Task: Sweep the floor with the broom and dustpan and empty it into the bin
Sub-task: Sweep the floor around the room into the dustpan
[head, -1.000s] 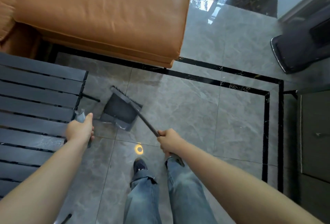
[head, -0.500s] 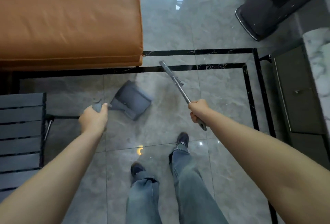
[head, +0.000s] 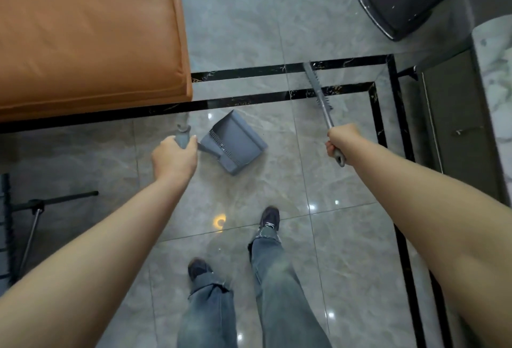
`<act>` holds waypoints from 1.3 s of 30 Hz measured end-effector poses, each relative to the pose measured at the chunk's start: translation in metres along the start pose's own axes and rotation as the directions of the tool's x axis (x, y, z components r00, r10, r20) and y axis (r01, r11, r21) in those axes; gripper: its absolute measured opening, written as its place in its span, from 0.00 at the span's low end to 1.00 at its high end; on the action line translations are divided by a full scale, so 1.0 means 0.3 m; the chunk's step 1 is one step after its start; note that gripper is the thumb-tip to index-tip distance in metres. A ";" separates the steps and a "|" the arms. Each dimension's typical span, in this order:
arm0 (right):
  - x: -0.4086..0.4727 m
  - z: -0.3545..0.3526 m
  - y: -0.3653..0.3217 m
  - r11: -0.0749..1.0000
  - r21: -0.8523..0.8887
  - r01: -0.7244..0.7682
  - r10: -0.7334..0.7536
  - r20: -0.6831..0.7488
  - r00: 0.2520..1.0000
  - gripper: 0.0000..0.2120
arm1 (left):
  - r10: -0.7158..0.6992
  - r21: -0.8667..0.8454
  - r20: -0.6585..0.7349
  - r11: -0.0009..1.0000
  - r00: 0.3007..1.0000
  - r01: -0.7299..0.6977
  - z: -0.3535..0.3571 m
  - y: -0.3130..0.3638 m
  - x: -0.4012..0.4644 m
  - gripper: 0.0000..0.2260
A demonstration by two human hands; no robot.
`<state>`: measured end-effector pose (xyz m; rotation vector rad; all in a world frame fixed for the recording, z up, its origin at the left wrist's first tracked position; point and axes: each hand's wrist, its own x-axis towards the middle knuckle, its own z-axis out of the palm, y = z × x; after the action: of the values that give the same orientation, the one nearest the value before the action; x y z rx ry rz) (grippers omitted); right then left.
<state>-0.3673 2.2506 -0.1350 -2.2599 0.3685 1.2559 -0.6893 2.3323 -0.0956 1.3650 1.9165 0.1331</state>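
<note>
Head view, near to far: jeans and dark shoes at 6 o'clock on the grey tile floor (head: 346,236). The left hand (head: 174,157) grips the dustpan (head: 234,142) handle; the right hand (head: 341,140) grips the broom (head: 318,89), its head at 1 o'clock. Broom and dustpan, together a second ago, now sit well apart, suggesting a fresh sweeping stroke. The orange sofa (head: 88,34) has shifted leftward; the slatted bench has nearly left view.
</note>
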 end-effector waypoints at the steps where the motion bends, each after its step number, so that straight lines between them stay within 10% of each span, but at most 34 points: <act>1: 0.041 -0.011 -0.020 1.000 -0.009 -0.016 0.015 -0.039 0.999 0.10 | 0.002 0.010 -0.002 1.000 1.000 -0.002 0.026 0.031 0.006 0.16; 8: 0.057 0.012 0.032 0.919 -0.370 0.140 -0.106 0.112 0.988 0.05 | -0.004 0.088 -0.014 0.996 1.000 0.006 0.159 0.215 0.018 0.17; 21: -0.302 0.006 0.412 0.976 -0.210 0.065 0.045 0.481 0.876 0.17 | 0.002 0.270 -0.007 0.963 1.000 -0.001 0.121 0.302 0.030 0.19; 39: 0.127 -0.535 -0.101 0.954 0.298 -0.032 0.003 0.096 0.995 0.13 | 0.259 0.323 0.167 0.897 0.951 -0.301 0.332 0.755 0.070 0.16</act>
<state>-0.2199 2.1856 -0.0884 -1.9386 0.5083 1.2198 -0.4563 2.4125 -0.0659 1.8402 1.6846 -0.1520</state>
